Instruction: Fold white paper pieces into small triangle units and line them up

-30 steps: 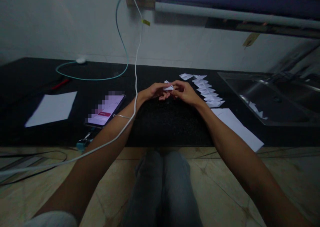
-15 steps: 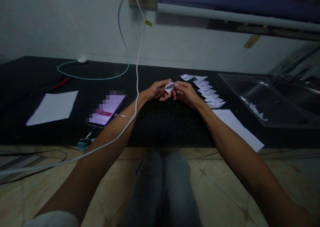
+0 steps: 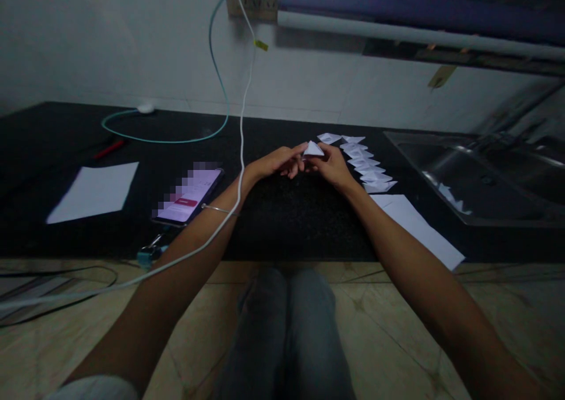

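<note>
A small white folded paper [image 3: 313,150], triangular from this side, is held up over the black counter. My right hand [image 3: 332,163] pinches its right side between thumb and fingers. At its left corner are the fingertips of my left hand [image 3: 282,160], closed on the edge, with the lower fingers curled beneath. Just right of my right hand lies an overlapping row of similar folded white papers [image 3: 364,163]. Nearer me, partly under my right forearm, white paper sheets [image 3: 412,223] rest on the counter.
A phone [image 3: 189,194] with a lit screen lies left of my left forearm, with a binder clip [image 3: 150,253] at the counter edge. Farther left is a white sheet [image 3: 95,191]. A white cable [image 3: 242,153] hangs across my left arm. At right is a metal sink [image 3: 463,170].
The folded paper has turned from an open-looking face to a triangular one and shifted slightly right. My left fingers have straightened toward it.
</note>
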### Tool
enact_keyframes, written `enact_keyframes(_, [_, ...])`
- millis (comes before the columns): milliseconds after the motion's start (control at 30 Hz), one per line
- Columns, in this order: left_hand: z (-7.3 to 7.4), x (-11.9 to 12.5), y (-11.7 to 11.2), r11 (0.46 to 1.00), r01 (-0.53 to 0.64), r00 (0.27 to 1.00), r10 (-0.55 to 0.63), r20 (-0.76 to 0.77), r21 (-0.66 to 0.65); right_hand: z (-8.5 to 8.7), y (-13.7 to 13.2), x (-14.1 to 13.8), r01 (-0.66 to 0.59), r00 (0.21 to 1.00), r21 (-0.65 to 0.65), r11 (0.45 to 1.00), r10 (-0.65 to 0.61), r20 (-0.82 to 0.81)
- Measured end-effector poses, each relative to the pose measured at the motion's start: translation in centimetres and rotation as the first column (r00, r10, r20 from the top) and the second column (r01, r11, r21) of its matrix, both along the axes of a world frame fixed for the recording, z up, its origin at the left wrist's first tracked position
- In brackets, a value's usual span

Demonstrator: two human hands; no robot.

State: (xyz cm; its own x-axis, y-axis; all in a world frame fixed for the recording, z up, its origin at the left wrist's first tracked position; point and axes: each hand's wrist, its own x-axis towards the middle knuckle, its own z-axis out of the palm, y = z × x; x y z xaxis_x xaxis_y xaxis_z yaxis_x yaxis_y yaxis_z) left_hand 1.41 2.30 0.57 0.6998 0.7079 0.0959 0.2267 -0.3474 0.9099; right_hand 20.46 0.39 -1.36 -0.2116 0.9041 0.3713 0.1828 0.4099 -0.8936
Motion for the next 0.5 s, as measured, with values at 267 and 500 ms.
enact_keyframes(267, [-0.2,0.0,-1.0,0.923,-0.138,0.982,0.174,-0.070,0.359,-0.9,0.6,-0.1,0.065,0.998,0.002,0.998,-0.065,-0.014])
enact_keyframes(500, [-0.2,0.5,-1.1,0.873,-0.133,0.965,0.223,-0.140,0.470,-0.3,-0.2,-0.6,0.138,0.990,-0.036,0.990,-0.138,-0.008])
